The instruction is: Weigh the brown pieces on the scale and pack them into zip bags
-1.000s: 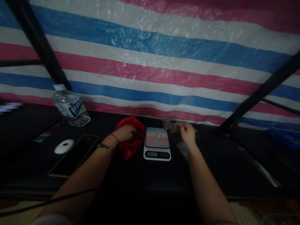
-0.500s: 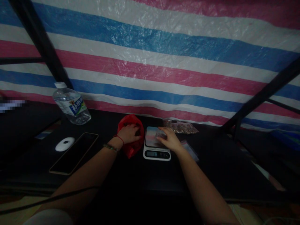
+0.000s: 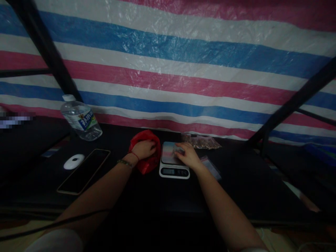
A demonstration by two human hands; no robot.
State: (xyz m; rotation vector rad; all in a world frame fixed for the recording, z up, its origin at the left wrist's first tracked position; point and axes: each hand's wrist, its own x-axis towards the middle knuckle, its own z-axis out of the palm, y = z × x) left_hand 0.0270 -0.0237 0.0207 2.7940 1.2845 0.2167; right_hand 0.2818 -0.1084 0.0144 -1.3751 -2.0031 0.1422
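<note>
My left hand (image 3: pixel 144 149) reaches into an open red plastic bag (image 3: pixel 144 167), with its fingers curled and their tips partly hidden among dark contents too dim to name. A white digital scale (image 3: pixel 168 175) with a shiny plate and a small display stands just right of the bag. Over the right side of that plate, the thumb and fingers of my right hand (image 3: pixel 187 154) close around a small clear plastic bag (image 3: pixel 176 149); its contents are too blurred to tell. Flat clear bags (image 3: pixel 211 168) lie beside my right wrist.
Clear bags filled with small brownish pieces (image 3: pixel 203 141) lie behind the scale. To the left are a phone (image 3: pixel 84 171), a white rounded case (image 3: pixel 74 161) and a clear bottle (image 3: pixel 82 120). Striped plastic sheeting (image 3: pixel 168 80) closes off the back of the black table (image 3: pixel 244 185).
My left fingers have curled further into the red bag. My right hand has stayed over the scale plate, its thumb and fingers slightly shifted. The view has moved a little.
</note>
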